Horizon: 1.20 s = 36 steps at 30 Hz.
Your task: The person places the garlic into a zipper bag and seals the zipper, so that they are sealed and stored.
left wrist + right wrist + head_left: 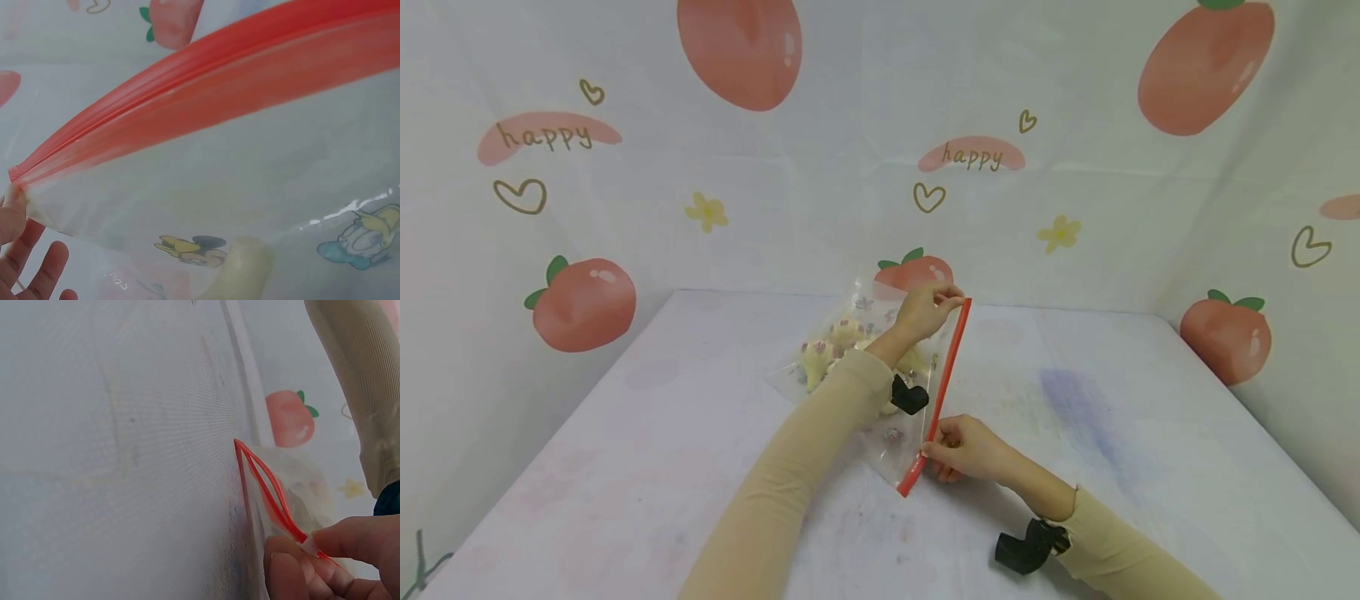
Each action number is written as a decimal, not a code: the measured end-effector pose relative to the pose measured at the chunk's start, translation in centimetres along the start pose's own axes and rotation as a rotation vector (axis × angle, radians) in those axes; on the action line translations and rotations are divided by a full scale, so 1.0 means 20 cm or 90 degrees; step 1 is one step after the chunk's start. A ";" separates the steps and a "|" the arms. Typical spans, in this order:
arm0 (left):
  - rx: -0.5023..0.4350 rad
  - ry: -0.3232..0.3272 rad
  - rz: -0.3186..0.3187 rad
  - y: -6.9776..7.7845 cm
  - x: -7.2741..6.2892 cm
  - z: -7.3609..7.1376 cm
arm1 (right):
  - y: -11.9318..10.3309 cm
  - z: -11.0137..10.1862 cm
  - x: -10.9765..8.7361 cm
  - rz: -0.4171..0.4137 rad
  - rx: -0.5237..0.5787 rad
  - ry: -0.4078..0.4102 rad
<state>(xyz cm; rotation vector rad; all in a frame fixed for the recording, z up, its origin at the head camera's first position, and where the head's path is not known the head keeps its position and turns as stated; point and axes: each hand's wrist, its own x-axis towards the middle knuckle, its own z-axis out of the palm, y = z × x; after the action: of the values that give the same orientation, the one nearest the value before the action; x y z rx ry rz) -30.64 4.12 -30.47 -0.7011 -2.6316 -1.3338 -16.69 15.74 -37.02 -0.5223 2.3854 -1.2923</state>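
Observation:
A clear zip bag printed with cartoon figures lies tilted over the table, its red zip strip along the right edge. Several pale cream pieces with pinkish spots are inside; my left forearm hides part of them. At the strip's far end, my left hand pinches the corner between thumb and finger. My right hand grips the strip near its near end, thumb and finger on a small whitish slider. Beyond the slider, the right wrist view shows the two red edges standing apart.
The bag is over a white table with bluish smudges on its right side. A white cloth backdrop with printed fruit and hearts rises behind and beside it. Black wrist cameras sit on both arms.

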 end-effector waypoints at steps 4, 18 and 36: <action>-0.006 0.013 0.003 -0.01 0.01 0.00 | 0.00 0.00 0.00 0.000 -0.007 -0.009; -0.004 0.068 0.038 -0.01 0.02 0.00 | -0.02 0.00 -0.01 -0.011 -0.002 -0.027; 0.004 0.078 0.033 -0.02 0.05 -0.01 | -0.02 0.00 -0.01 -0.011 -0.028 -0.056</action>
<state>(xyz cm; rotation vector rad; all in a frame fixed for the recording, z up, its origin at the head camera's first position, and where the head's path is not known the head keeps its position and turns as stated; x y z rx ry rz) -31.68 4.01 -30.41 -0.6587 -2.5040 -1.3105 -16.48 15.63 -36.71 -0.6025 2.3466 -1.2004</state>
